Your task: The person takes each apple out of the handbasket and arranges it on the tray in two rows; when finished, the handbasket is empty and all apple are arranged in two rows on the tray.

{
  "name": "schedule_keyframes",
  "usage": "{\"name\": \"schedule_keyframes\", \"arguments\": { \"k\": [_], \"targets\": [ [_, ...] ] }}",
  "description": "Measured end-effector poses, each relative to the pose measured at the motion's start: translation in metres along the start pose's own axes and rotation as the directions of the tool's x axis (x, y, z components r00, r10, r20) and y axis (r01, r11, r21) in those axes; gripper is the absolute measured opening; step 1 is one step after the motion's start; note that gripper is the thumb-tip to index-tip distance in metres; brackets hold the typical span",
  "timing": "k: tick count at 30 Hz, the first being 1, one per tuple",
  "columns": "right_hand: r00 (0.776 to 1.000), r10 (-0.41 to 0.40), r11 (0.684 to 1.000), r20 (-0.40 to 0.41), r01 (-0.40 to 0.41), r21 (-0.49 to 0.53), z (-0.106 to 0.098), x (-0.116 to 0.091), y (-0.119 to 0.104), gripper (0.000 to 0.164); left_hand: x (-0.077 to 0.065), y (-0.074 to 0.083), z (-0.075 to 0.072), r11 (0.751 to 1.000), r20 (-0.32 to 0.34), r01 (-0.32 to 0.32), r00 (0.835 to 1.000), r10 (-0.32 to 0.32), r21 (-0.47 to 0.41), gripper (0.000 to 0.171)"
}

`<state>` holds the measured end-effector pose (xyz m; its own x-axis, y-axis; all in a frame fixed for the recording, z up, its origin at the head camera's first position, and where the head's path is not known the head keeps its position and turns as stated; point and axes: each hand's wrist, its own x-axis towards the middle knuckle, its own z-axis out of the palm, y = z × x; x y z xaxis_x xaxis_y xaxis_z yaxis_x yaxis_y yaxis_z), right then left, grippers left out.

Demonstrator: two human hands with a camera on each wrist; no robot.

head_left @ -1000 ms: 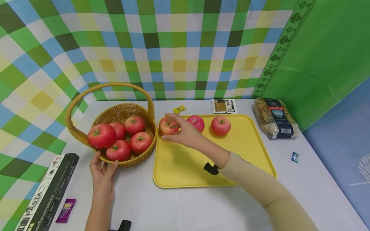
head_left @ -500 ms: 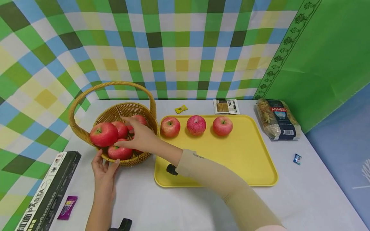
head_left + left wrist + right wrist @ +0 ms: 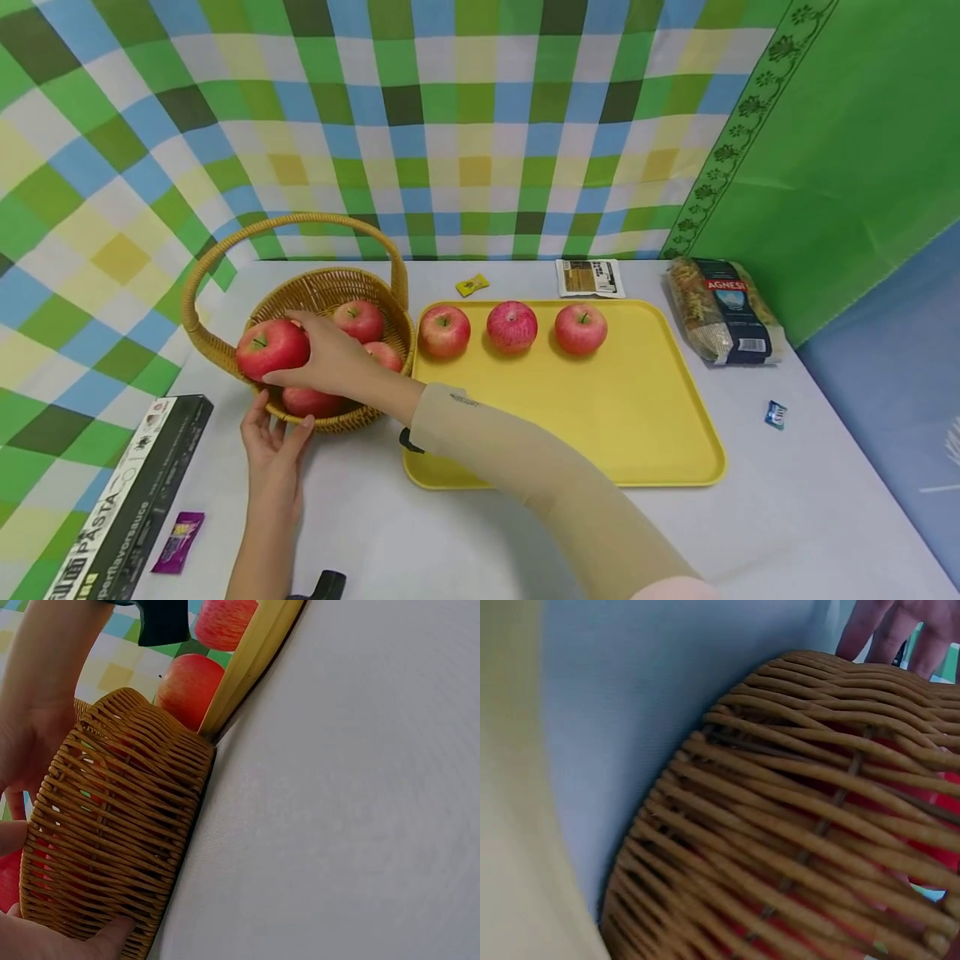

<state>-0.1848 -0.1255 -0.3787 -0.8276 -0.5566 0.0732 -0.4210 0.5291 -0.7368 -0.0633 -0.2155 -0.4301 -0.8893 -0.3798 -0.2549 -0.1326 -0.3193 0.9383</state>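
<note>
A wicker basket (image 3: 347,423) with a tall looped handle holds several red apples. My right hand (image 3: 333,358) reaches in over its near right side and grips the large red apple (image 3: 266,352) at the left, thumb below and fingers behind. My left hand (image 3: 272,450) holds the basket's near rim; in the left wrist view its fingers lie against the woven wall (image 3: 120,825). Under my right hand an apple (image 3: 311,403) shows partly, and two more, a rear apple (image 3: 358,320) and a right apple (image 3: 385,355), sit behind it. Wicker fills much of the right wrist view.
Three apples stand along the far edge of a yellow tray (image 3: 600,417) right of the basket. A pasta box (image 3: 142,492) and purple packet (image 3: 178,542) lie left. A pasta bag (image 3: 723,312), white sachet (image 3: 590,277), yellow candy (image 3: 472,285) and blue candy (image 3: 776,414) lie around the tray.
My right hand has moved left from the tray's left apple, across the basket, onto the large apple at its left. The left hand stays at the rim.
</note>
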Motion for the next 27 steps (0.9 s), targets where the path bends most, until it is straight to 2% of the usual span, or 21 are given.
{"name": "schedule_keyframes", "arguments": {
  "k": [6,9,15,27],
  "targets": [
    [1.0,0.017,0.997,-0.009,-0.017,-0.077,0.005,0.012,-0.006,0.086,-0.001,0.001,0.001,1.0,-0.002,-0.017,1.0,0.017,0.001,0.075],
    [1.0,0.021,0.996,-0.007,-0.022,-0.083,0.006,0.013,-0.009,0.083,-0.001,0.001,0.002,1.0,-0.001,-0.024,1.0,0.024,-0.002,0.075],
    [1.0,0.013,0.998,-0.007,-0.013,-0.055,0.004,0.013,-0.011,0.077,-0.001,0.001,0.001,1.0,-0.001,-0.03,1.0,0.03,-0.007,0.074],
    [1.0,-0.011,1.0,-0.011,0.011,-0.004,-0.011,0.005,-0.005,0.08,0.0,0.0,0.001,1.0,-0.003,-0.022,1.0,0.022,-0.002,0.073]
  ]
}}
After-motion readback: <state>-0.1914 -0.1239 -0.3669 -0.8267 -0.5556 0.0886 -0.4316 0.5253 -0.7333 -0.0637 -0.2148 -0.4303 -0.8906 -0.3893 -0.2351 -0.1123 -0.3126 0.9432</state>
